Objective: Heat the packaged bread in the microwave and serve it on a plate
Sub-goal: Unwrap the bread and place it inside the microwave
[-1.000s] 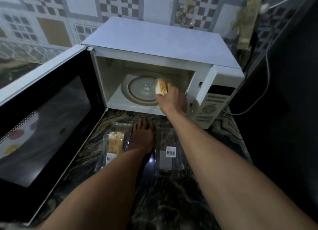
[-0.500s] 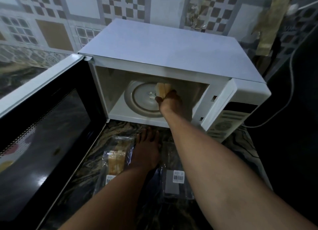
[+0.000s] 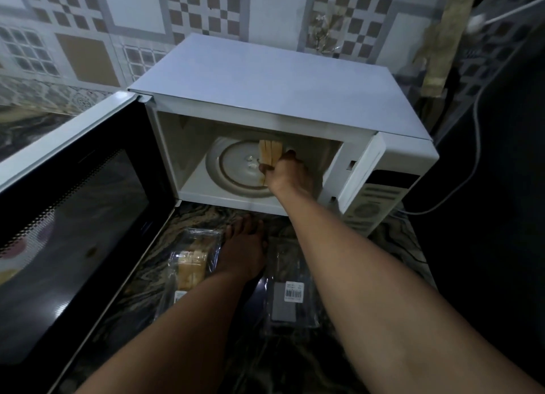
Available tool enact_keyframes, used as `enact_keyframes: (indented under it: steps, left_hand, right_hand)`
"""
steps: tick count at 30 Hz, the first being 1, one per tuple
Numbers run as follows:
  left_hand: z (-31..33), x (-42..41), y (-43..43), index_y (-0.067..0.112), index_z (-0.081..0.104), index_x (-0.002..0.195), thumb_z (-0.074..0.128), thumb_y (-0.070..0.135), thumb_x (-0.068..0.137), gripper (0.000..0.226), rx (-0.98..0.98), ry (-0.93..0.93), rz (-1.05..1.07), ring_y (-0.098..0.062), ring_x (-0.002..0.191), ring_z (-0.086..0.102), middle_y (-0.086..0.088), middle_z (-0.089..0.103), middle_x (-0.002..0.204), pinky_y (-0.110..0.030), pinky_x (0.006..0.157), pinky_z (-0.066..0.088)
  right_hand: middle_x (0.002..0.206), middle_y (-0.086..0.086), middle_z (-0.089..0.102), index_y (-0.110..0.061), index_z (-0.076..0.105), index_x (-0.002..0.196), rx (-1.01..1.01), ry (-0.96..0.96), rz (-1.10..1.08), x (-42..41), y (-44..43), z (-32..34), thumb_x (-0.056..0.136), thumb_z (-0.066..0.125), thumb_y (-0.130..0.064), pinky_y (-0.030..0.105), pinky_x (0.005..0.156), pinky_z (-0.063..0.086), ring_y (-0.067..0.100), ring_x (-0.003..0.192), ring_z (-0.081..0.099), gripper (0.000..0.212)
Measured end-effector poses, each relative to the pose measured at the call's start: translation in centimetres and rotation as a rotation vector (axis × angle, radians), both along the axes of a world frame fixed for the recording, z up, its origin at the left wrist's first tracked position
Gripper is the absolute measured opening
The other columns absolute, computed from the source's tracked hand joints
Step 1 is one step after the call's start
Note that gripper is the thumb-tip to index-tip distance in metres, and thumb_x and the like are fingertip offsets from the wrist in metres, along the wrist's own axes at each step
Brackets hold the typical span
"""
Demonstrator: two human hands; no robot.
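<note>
The right hand (image 3: 290, 175) grips the bread slices (image 3: 269, 155) by their near edges, inside the microwave (image 3: 265, 81) over the turntable (image 3: 233, 169). They look soft and light (easily crushed), so a loose hold suits. The left hand (image 3: 243, 253) lies flat on the near counter (image 3: 200, 214).

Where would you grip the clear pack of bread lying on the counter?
Across its narrow width, from above: the pack lies flat, long axis pointing at the microwave, so its long sides probably suit thumb and fingers. The left hand rests beside its right edge; the open door crowds the left.
</note>
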State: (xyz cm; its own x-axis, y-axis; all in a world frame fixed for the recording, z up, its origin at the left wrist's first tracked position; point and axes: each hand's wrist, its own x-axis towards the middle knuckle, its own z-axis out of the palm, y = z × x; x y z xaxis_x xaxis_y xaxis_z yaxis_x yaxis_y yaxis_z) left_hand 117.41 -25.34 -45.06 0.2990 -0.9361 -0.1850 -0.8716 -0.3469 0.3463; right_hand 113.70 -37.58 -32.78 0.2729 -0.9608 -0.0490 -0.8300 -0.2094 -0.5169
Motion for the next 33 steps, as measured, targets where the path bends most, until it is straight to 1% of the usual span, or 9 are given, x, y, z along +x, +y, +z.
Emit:
enact_keyframes:
  steps: [6, 9, 12, 16, 20, 22, 25, 28, 33]
  left_hand:
    - [1.1, -0.2, 0.6, 0.015, 0.025, 0.157, 0.035, 0.026, 0.105, 0.053, 0.051, -0.027, -0.036, -0.038, 0.151, 0.006, -0.017, 0.011, 0.164, -0.053, 0.122, 0.011]
    - [1.8, -0.8, 1.8, 0.016, 0.032, 0.153, 0.041, 0.022, 0.103, 0.052, 0.055, -0.049, -0.042, -0.038, 0.146, 0.021, -0.016, 0.022, 0.159, -0.053, 0.116, 0.024]
    - [1.7, -1.2, 2.8, 0.013, 0.038, 0.15, 0.046, 0.017, 0.098, 0.052, 0.092, -0.036, -0.027, -0.041, 0.138, 0.035, -0.016, 0.031, 0.153, -0.053, 0.111, 0.036]
    - [1.4, -2.1, 4.9, 0.011, 0.055, 0.135, 0.051, 0.015, 0.092, 0.044, 0.107, -0.021, -0.011, -0.042, 0.129, 0.046, -0.016, 0.043, 0.144, -0.053, 0.104, 0.045]
    - [1.9, -3.7, 7.6, 0.019, 0.059, 0.13, 0.044, 0.021, 0.09, 0.042, 0.01, 0.025, 0.045, -0.039, 0.12, 0.057, -0.012, 0.056, 0.138, -0.042, 0.098, 0.049]
    - [2.0, -4.4, 9.0, 0.019, 0.06, 0.13, 0.045, 0.018, 0.094, 0.039, -0.016, 0.034, 0.061, -0.036, 0.117, 0.06, -0.011, 0.061, 0.133, -0.037, 0.092, 0.048]
    - [2.0, -5.3, 11.5, 0.012, 0.06, 0.131, 0.049, 0.014, 0.095, 0.037, -0.031, 0.003, 0.066, -0.037, 0.115, 0.062, -0.018, 0.064, 0.128, -0.038, 0.092, 0.049]
    - [2.0, -6.0, 14.7, 0.009, 0.065, 0.119, 0.05, 0.012, 0.092, 0.031, -0.067, -0.021, 0.08, -0.038, 0.107, 0.064, -0.019, 0.067, 0.118, -0.036, 0.079, 0.049]
    - [3.6, -7.0, 19.8, 0.006, 0.067, 0.112, 0.05, 0.007, 0.09, 0.028, -0.187, -0.125, -0.011, -0.042, 0.1, 0.064, -0.02, 0.067, 0.11, -0.044, 0.074, 0.049]
  right_hand:
    - [0.11, 0.01, 0.066, -0.009, 0.055, 0.117, -0.112, -0.007, 0.071, -1.8, 3.1, 1.8, 0.096, 0.06, -0.039, 0.037, 0.08, 0.054, 0.031, 0.1, 0.064, 0.037]
    - [0.108, 0.009, 0.066, -0.009, 0.059, 0.111, -0.078, -0.024, 0.153, -3.5, 4.9, 3.0, 0.101, 0.055, -0.024, 0.026, 0.07, 0.04, 0.022, 0.089, 0.058, 0.018]
    - [0.1, 0.01, 0.066, -0.014, 0.057, 0.097, -0.092, -0.016, 0.173, -5.1, 6.6, 3.5, 0.101, 0.053, -0.019, 0.029, 0.066, 0.038, 0.027, 0.089, 0.061, 0.007]
    - [0.095, 0.006, 0.063, -0.009, 0.055, 0.113, -0.14, 0.025, 0.161, -7.0, 9.1, 3.0, 0.099, 0.055, -0.021, 0.032, 0.063, 0.039, 0.03, 0.088, 0.063, 0.018]
    - [0.093, 0.006, 0.064, -0.009, 0.051, 0.128, -0.195, 0.029, 0.178, -8.9, 11.6, 3.1, 0.099, 0.054, -0.02, 0.031, 0.063, 0.04, 0.027, 0.081, 0.06, 0.031]
    - [0.092, 0.006, 0.062, -0.007, 0.054, 0.124, -0.187, 0.042, 0.194, -9.6, 13.0, 3.1, 0.1, 0.054, -0.018, 0.031, 0.065, 0.039, 0.025, 0.078, 0.055, 0.027]
    - [0.109, 0.011, 0.067, -0.007, 0.054, 0.123, -0.185, 0.035, 0.216, -9.9, 14.7, 2.8, 0.098, 0.055, -0.019, 0.035, 0.07, 0.047, 0.031, 0.096, 0.063, 0.027]
    - [0.115, 0.012, 0.066, -0.008, 0.054, 0.126, -0.183, 0.036, 0.222, -9.7, 16.4, 2.5, 0.097, 0.056, -0.019, 0.036, 0.071, 0.047, 0.034, 0.105, 0.062, 0.031]
    - [0.117, 0.012, 0.064, -0.008, 0.056, 0.121, -0.2, 0.02, 0.239, -8.3, 19.5, 1.7, 0.096, 0.056, -0.018, 0.036, 0.074, 0.047, 0.034, 0.11, 0.058, 0.026]
